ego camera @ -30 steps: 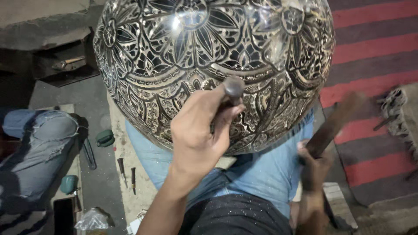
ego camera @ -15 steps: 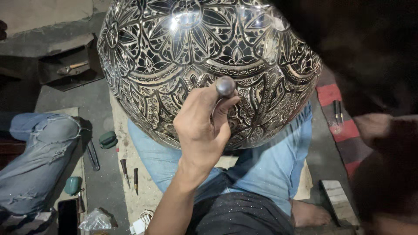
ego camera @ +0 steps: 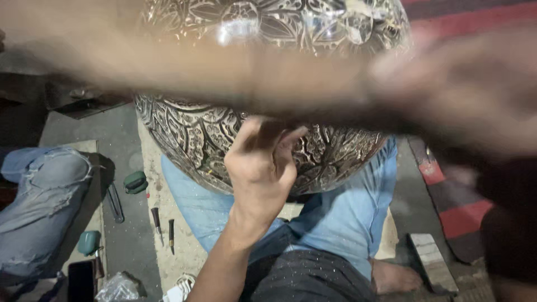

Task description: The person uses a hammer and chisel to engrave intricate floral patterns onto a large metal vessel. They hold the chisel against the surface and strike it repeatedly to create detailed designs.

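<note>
Against engraved metal bowl (ego camera: 224, 140) resting on my lap, left hand (ego camera: 260, 168) staying clenched as on punch half a second ago — tool itself now hidden. Right arm (ego camera: 313, 78) now sweeping across as blur — grip unreadable, likely mid-swing toward punch.

Dim indoor light is falling from above, glaring white on the top of the engraved vessel (ego camera: 268, 33). A heavily blurred arm (ego camera: 291, 72) is smearing across the frame. The floor (ego camera: 84, 134) is lying in soft shadow.
</note>
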